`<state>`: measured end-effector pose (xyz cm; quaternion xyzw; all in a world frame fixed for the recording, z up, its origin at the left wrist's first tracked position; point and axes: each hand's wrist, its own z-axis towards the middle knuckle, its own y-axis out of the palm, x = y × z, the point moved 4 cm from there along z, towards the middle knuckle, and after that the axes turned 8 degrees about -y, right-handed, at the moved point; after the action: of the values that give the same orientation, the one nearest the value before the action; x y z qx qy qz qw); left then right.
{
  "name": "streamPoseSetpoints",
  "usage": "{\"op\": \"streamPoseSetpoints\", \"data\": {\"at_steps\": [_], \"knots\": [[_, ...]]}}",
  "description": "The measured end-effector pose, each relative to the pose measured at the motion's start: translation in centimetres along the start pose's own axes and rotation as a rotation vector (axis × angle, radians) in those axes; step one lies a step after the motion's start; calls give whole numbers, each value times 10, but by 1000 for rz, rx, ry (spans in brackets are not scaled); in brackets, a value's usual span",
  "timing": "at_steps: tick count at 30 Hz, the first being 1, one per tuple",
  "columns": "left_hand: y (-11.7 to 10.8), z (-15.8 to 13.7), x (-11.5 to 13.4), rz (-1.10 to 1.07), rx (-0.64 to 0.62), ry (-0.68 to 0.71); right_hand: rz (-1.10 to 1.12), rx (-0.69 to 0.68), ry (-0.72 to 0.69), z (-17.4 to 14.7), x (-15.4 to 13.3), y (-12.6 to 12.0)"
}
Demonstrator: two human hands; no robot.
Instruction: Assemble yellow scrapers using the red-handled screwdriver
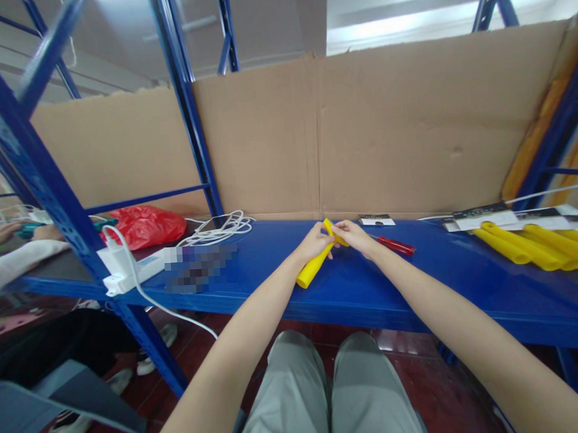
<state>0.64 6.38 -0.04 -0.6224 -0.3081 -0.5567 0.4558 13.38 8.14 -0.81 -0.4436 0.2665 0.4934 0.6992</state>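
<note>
Over the blue bench top, my left hand (315, 242) is closed around a yellow tube (314, 268), whose round lower end points down toward me. My right hand (352, 235) pinches a smaller yellow piece (340, 238) at the tube's upper end, close against my left fingers. Whether that piece is joined to the tube or separate, I cannot tell. Just right of my right hand lies a screwdriver (397, 245) with a red handle; its shaft runs partly behind that hand.
Several yellow tubes (537, 245) with printed cards (485, 217) lie at the right. Another card (377, 220) is at the back. Leftward are a power strip (149, 268), coiled white cable (222, 230), a red plastic bag (147, 226) and a blue upright post. A co-worker's arm (22, 259) shows far left.
</note>
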Motion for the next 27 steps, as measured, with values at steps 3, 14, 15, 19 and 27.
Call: {"op": "streamPoseSetpoints", "data": {"at_steps": [3,14,15,19,27], "knots": [[-4,0,0,35,28,10,-206,-44,-80,0,-3,0],[-22,0,-5,103,265,-33,-1117,-69,-131,-1,-35,-58],[-23,0,-5,104,277,-28,-1169,-114,-93,-4,-33,-65],[-25,1,-7,111,311,-25,-1202,-138,101,-18,-10,-99],[-26,-4,-4,149,348,-23,-920,-98,146,-26,15,-134]]}}
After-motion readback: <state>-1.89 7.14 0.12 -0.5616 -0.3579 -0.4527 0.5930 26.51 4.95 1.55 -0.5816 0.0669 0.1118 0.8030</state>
